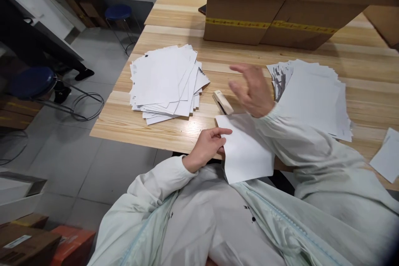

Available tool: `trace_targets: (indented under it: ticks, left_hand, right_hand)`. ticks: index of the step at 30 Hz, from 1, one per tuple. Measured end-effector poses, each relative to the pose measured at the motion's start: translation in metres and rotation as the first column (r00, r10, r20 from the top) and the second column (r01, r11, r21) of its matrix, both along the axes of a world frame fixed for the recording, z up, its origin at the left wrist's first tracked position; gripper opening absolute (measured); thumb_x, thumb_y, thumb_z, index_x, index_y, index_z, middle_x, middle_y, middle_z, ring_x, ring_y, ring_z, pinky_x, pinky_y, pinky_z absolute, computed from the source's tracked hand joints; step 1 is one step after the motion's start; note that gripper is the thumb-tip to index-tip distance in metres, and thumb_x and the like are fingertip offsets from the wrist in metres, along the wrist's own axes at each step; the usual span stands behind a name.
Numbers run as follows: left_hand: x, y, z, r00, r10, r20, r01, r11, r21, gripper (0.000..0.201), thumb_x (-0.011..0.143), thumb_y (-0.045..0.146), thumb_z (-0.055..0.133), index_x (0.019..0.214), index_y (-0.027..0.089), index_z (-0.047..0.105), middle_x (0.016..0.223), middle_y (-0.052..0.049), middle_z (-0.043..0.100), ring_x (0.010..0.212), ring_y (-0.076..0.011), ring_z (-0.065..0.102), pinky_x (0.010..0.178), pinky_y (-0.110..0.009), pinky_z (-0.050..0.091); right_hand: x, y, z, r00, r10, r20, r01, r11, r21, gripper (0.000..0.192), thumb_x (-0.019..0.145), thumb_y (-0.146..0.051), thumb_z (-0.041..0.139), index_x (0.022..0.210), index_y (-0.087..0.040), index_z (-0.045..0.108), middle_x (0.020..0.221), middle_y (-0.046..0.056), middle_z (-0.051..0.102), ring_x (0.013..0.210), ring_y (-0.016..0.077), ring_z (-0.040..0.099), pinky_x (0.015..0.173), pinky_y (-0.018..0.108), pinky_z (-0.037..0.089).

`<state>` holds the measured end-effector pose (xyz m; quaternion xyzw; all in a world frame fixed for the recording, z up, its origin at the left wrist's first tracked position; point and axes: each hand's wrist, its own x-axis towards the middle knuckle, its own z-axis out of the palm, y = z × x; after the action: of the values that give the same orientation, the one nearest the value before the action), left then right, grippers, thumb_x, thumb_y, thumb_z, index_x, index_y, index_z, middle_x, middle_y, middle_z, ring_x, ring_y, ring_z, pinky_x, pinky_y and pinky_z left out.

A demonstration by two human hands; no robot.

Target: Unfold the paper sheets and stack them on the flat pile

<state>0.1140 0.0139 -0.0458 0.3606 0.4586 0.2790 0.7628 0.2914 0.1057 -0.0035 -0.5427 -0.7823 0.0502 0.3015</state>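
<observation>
1. The left hand rests on the left edge of a white sheet. Its fingers are curled and its fingertips press on the paper, holding it at the table edge.
2. The sheet lies just to the right of this hand and hangs partly over the edge of the wooden table, toward the person's body.
3. The right hand is lifted above the table, fingers spread apart and holding nothing. It looks blurred.
4. A beige stapler lies just left of and below the right hand.
5. A loose pile of papers is well to the left of both hands.
6. A second stack of papers lies just to the right of the right hand.
7. Cardboard boxes stand beyond the hands.
</observation>
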Motion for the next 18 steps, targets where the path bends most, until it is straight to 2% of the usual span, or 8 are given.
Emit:
trace_targets:
  ticks: [3,6,8,10,12,14,16,18]
  left_hand:
    - [-0.024,-0.024,0.012,0.995,0.048,-0.089,-0.015,0.941,0.337,0.029,0.087,0.015,0.058,0.11,0.02,0.075,0.068,0.002,0.059,0.06,-0.0089,0.056,0.061,-0.022,0.052]
    - [-0.04,-0.037,0.024,0.971,0.2,-0.132,-0.038,0.671,0.74,0.028,0.089,0.013,0.059,0.106,0.025,0.077,0.071,0.0,0.062,0.062,-0.0094,0.053,0.057,-0.022,0.045]
    - [-0.042,-0.037,0.028,0.959,0.266,-0.098,-0.049,0.495,0.867,0.033,0.089,0.008,0.058,0.109,0.028,0.076,0.067,0.002,0.059,0.061,-0.0096,0.052,0.057,-0.022,0.044]
    - [-0.038,-0.034,0.03,0.958,0.276,-0.076,-0.046,0.411,0.91,0.036,0.089,0.006,0.057,0.112,0.029,0.074,0.068,0.002,0.06,0.062,-0.0092,0.054,0.059,-0.022,0.046]
    - [-0.032,-0.029,0.029,0.972,0.222,-0.077,-0.03,0.441,0.897,0.036,0.092,0.006,0.054,0.115,0.028,0.072,0.081,0.0,0.067,0.07,-0.0092,0.061,0.065,-0.022,0.051]
    - [-0.029,-0.025,0.028,0.985,0.152,-0.084,-0.009,0.527,0.85,0.033,0.095,0.01,0.052,0.117,0.026,0.07,0.099,-0.003,0.069,0.08,-0.0107,0.067,0.072,-0.024,0.056]
    - [-0.028,-0.022,0.028,0.987,0.12,-0.107,0.013,0.605,0.796,0.028,0.096,0.016,0.052,0.115,0.024,0.07,0.108,-0.006,0.068,0.088,-0.0128,0.069,0.075,-0.025,0.059]
    - [-0.029,-0.02,0.029,0.983,0.122,-0.134,0.022,0.654,0.756,0.024,0.096,0.02,0.053,0.11,0.023,0.071,0.108,-0.006,0.067,0.089,-0.0138,0.069,0.075,-0.025,0.059]
  right_hand:
    - [0.039,-0.05,0.012,0.976,-0.155,-0.155,0.14,0.985,-0.099,0.053,0.097,-0.058,0.043,0.133,-0.022,0.056,0.131,0.013,0.064,0.115,0.0262,0.062,0.1,0.047,0.051]
    - [0.064,-0.107,0.002,0.935,-0.198,-0.295,0.073,0.918,-0.389,0.06,0.094,-0.064,0.046,0.135,-0.023,0.056,0.116,0.012,0.072,0.101,0.0258,0.069,0.087,0.042,0.057]
    - [0.065,-0.138,-0.009,0.897,-0.18,-0.404,-0.071,0.843,-0.534,0.055,0.088,-0.067,0.054,0.119,-0.024,0.068,0.103,0.01,0.075,0.09,0.026,0.071,0.077,0.038,0.059]
    - [0.06,-0.158,-0.016,0.835,-0.282,-0.472,-0.051,0.815,-0.577,0.044,0.082,-0.063,0.064,0.097,-0.023,0.074,0.091,0.008,0.076,0.077,0.0246,0.07,0.065,0.036,0.059]
    - [0.06,-0.162,-0.017,0.756,-0.45,-0.475,0.162,0.833,-0.53,0.033,0.081,-0.053,0.07,0.09,-0.022,0.075,0.086,0.007,0.076,0.071,0.0224,0.067,0.06,0.034,0.056]
    - [0.076,-0.151,-0.014,0.664,-0.567,-0.488,0.453,0.824,-0.342,0.027,0.08,-0.045,0.071,0.092,-0.021,0.076,0.087,0.007,0.075,0.071,0.0216,0.066,0.064,0.036,0.055]
    - [0.108,-0.131,-0.014,0.573,-0.604,-0.554,0.658,0.742,-0.128,0.023,0.08,-0.037,0.07,0.091,-0.019,0.078,0.087,0.009,0.074,0.071,0.0211,0.066,0.07,0.039,0.054]
    - [0.149,-0.108,-0.019,0.48,-0.581,-0.657,0.749,0.661,-0.038,0.019,0.079,-0.031,0.068,0.087,-0.017,0.079,0.087,0.011,0.073,0.067,0.0205,0.065,0.071,0.041,0.054]
